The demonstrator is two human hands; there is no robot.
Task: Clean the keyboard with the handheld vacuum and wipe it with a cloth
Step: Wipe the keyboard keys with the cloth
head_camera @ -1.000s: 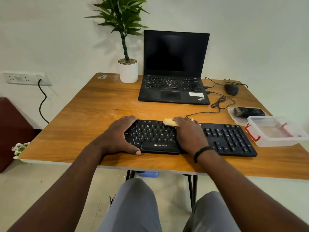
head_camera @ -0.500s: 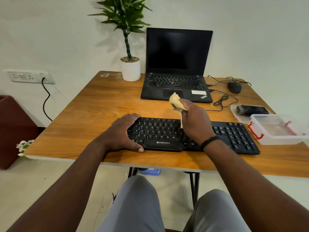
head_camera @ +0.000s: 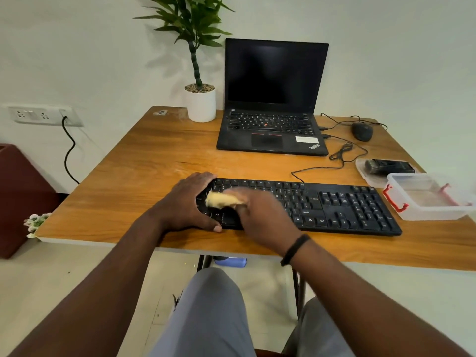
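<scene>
Head view
Keyboard [head_camera: 334, 207]: black, lying flat along the near edge of the wooden worktop [head_camera: 144, 161], its cable running off toward the far side.
Left hand [head_camera: 188, 202]: spread flat over the keyboard's left end, fingers released, thumb along the near edge, holding no object.
Right hand [head_camera: 262, 215]: over the left-centre keys, blurred, fingers clenched round the cloth; a dark band sits on the wrist.
Cloth [head_camera: 222, 199]: small, pale yellow, bunched, sticking out to the left of the right hand and lying on or just above the keys beside the left hand; which of the two, I cannot tell.
Handheld vacuum [head_camera: 389, 166]: dark, lying on a clear lid [head_camera: 365, 173] at the right of the worktop, well apart from both hands.
Clear box [head_camera: 427, 197]: red clips, just right of the keyboard's right end, near side of the lid.
Laptop [head_camera: 273, 99]: open, screen dark, at the far side of the worktop.
Mouse [head_camera: 362, 131]: black, right of the laptop.
Potted plant [head_camera: 200, 99]: white pot, left of the laptop.
Wall socket [head_camera: 38, 115]: on the left wall, a black cable plugged in.
</scene>
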